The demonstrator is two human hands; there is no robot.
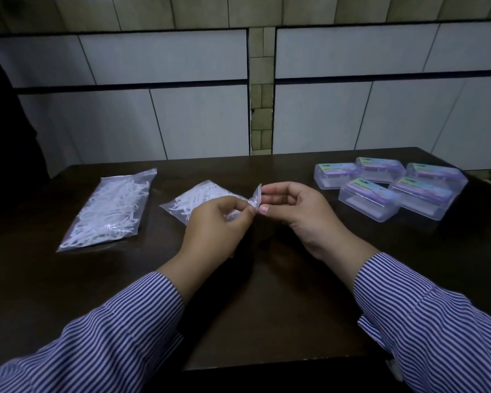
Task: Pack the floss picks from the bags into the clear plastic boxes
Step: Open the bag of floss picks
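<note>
A small clear bag of white floss picks (194,202) is held just above the dark table, at its middle. My left hand (216,225) pinches the bag's right end from below. My right hand (292,211) pinches the same end's flap between thumb and fingertips. A second, larger bag of floss picks (111,211) lies flat on the table to the left. Several closed clear plastic boxes with purple labels (391,187) stand grouped at the back right.
The dark wooden table (267,307) ends near me at its front edge and meets a tiled wall (182,123) at the back. A dark shape (6,137) stands at the far left. Striped sleeves cover both forearms.
</note>
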